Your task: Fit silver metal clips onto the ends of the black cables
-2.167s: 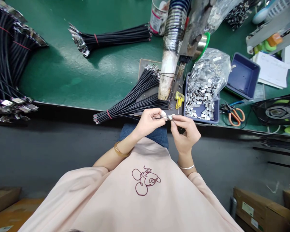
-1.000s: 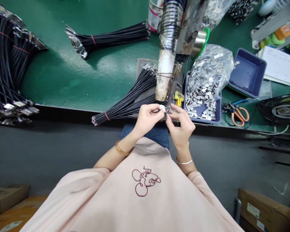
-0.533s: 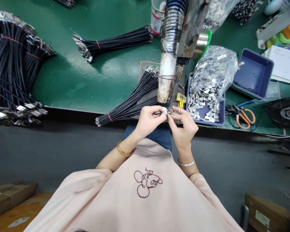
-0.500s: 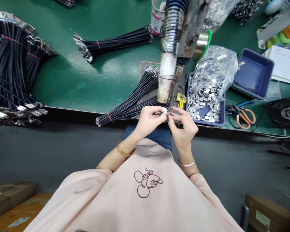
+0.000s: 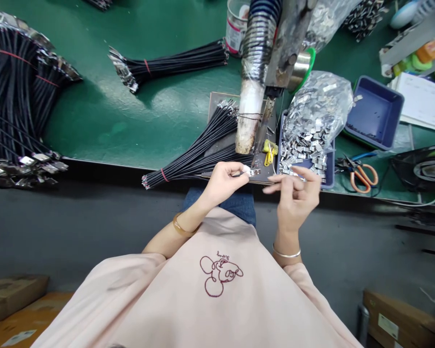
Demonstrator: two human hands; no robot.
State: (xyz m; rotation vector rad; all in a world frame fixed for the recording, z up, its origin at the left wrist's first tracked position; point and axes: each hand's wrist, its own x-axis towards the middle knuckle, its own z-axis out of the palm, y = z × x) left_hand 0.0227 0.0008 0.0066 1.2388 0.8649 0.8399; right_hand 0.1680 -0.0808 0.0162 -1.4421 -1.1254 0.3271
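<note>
My left hand (image 5: 223, 181) is closed in a pinch on the end of a thin black cable (image 5: 255, 171), whose small metal connector pokes out to the right of the fingertips. My right hand (image 5: 296, 192) hovers a little to the right, fingers spread and apart, holding nothing, just below a blue tray (image 5: 329, 166) heaped with small metal shells (image 5: 304, 145). A tied bundle of black cables (image 5: 199, 154) lies on the bench edge just left of my left hand. A foil-wrapped soldering fixture (image 5: 255, 77) hangs above both hands.
A second cable bundle (image 5: 170, 60) lies further back on the green bench (image 5: 130, 111). Large coils of finished cables (image 5: 14, 96) fill the far left. An empty blue tray (image 5: 375, 111), orange-handled scissors (image 5: 362, 174) and a fan (image 5: 426, 166) sit at right. Cardboard boxes (image 5: 395, 319) stand on the floor.
My right hand has let go of the cable end and moved right toward the tray of metal shells, fingers now spread. My left hand keeps its pinch in place.
</note>
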